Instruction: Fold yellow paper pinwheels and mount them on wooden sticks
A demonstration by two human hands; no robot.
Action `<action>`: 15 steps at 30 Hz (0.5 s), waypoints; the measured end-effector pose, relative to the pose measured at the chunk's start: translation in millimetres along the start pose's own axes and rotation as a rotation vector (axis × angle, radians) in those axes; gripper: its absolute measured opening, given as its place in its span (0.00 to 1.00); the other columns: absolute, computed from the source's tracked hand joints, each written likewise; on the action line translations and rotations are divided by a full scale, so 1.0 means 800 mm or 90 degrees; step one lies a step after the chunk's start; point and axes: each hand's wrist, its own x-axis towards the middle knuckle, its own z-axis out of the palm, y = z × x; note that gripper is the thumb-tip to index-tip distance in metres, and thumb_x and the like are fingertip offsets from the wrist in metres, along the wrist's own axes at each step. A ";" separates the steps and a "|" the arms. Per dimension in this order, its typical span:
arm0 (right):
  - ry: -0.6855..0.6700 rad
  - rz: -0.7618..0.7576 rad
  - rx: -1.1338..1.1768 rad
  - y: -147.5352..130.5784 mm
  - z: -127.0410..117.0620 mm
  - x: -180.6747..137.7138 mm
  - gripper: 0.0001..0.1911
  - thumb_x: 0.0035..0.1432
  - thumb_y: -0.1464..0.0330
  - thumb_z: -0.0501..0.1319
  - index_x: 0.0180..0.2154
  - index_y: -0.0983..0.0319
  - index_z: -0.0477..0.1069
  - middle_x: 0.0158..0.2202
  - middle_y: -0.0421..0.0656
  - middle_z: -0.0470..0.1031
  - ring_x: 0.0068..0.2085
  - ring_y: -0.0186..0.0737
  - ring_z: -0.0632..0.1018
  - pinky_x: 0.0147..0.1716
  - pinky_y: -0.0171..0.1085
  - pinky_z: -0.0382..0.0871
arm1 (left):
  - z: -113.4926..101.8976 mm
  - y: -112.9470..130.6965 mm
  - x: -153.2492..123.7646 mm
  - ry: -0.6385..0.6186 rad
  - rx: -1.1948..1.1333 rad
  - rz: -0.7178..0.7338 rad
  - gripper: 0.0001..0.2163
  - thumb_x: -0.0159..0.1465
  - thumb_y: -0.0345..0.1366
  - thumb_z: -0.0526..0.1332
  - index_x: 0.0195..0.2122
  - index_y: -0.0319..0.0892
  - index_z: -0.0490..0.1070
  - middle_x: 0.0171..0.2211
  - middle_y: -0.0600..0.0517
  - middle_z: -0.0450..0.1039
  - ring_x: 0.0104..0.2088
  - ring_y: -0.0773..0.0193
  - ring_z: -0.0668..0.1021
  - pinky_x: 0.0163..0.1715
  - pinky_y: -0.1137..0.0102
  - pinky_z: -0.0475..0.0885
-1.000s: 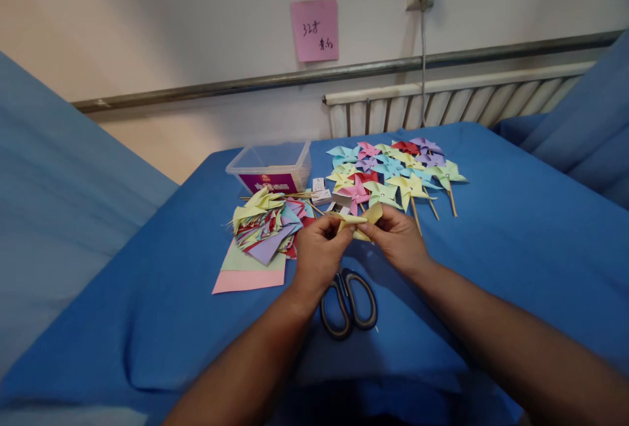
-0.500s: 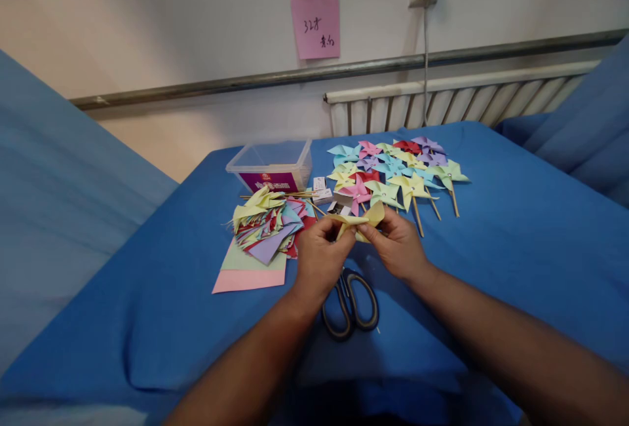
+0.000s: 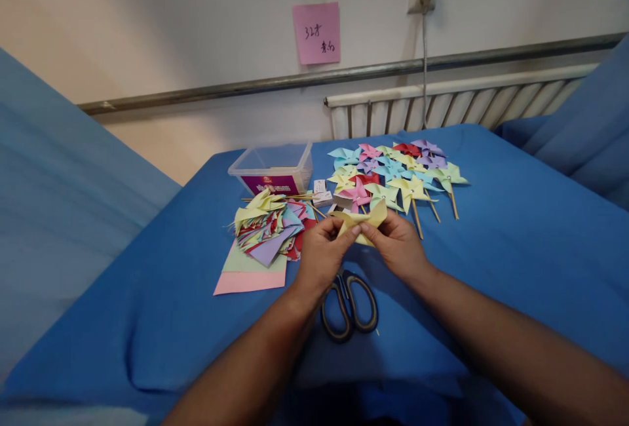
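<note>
A yellow paper pinwheel (image 3: 362, 220), its corners curled inward, is held above the table between both hands. My left hand (image 3: 322, 252) pinches its left side, thumb pressed near the middle. My right hand (image 3: 400, 246) grips the other side, and its thumb nearly meets the left one. Fingers behind the paper are partly hidden. Just below the hands lie black-handled scissors (image 3: 363, 303), their blades mostly covered by the left hand. To the left sits a pile of cut coloured paper (image 3: 268, 226) on green and pink sheets (image 3: 250, 282).
Finished pinwheels on sticks (image 3: 393, 177) lie in rows at the back right. A clear plastic box (image 3: 270, 158) with a purple label stands at the back left, near small white boxes (image 3: 322, 198) and thin sticks (image 3: 314, 206). Blue cloth (image 3: 171, 295) covers the table.
Both thumbs have pressed closer together at the paper's middle, and the yellow paper has turned to show a wider, folded front. The view has shifted slightly.
</note>
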 end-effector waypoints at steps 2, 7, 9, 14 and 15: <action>-0.011 0.038 0.052 -0.003 0.001 0.000 0.16 0.53 0.57 0.67 0.41 0.59 0.75 0.36 0.42 0.81 0.37 0.42 0.79 0.39 0.41 0.72 | -0.002 -0.003 0.003 0.012 0.004 -0.011 0.11 0.50 0.41 0.73 0.27 0.39 0.76 0.26 0.54 0.74 0.27 0.68 0.73 0.29 0.74 0.67; -0.013 0.105 0.082 -0.007 0.001 0.002 0.21 0.47 0.54 0.71 0.38 0.61 0.77 0.31 0.41 0.81 0.32 0.41 0.79 0.34 0.39 0.71 | -0.006 -0.009 0.007 0.011 0.019 -0.037 0.12 0.51 0.42 0.72 0.26 0.39 0.74 0.24 0.54 0.73 0.24 0.69 0.71 0.26 0.74 0.65; 0.000 0.121 0.089 -0.007 0.001 0.004 0.22 0.43 0.55 0.73 0.37 0.61 0.77 0.30 0.41 0.81 0.31 0.41 0.78 0.33 0.39 0.71 | -0.007 -0.011 0.009 0.006 0.036 -0.035 0.12 0.51 0.42 0.71 0.25 0.39 0.74 0.24 0.54 0.73 0.24 0.70 0.71 0.25 0.74 0.64; 0.013 0.161 0.134 -0.006 0.002 0.008 0.20 0.42 0.57 0.74 0.36 0.62 0.78 0.30 0.42 0.82 0.29 0.40 0.79 0.32 0.38 0.70 | -0.004 -0.015 0.011 -0.021 0.026 -0.021 0.12 0.54 0.41 0.69 0.34 0.39 0.75 0.28 0.52 0.76 0.28 0.66 0.76 0.31 0.72 0.70; 0.021 0.167 0.150 -0.007 0.002 0.009 0.20 0.42 0.58 0.74 0.36 0.62 0.78 0.30 0.42 0.82 0.30 0.40 0.79 0.32 0.38 0.71 | -0.004 -0.015 0.011 -0.025 0.024 -0.009 0.13 0.55 0.40 0.69 0.39 0.39 0.74 0.31 0.50 0.78 0.31 0.64 0.78 0.34 0.70 0.71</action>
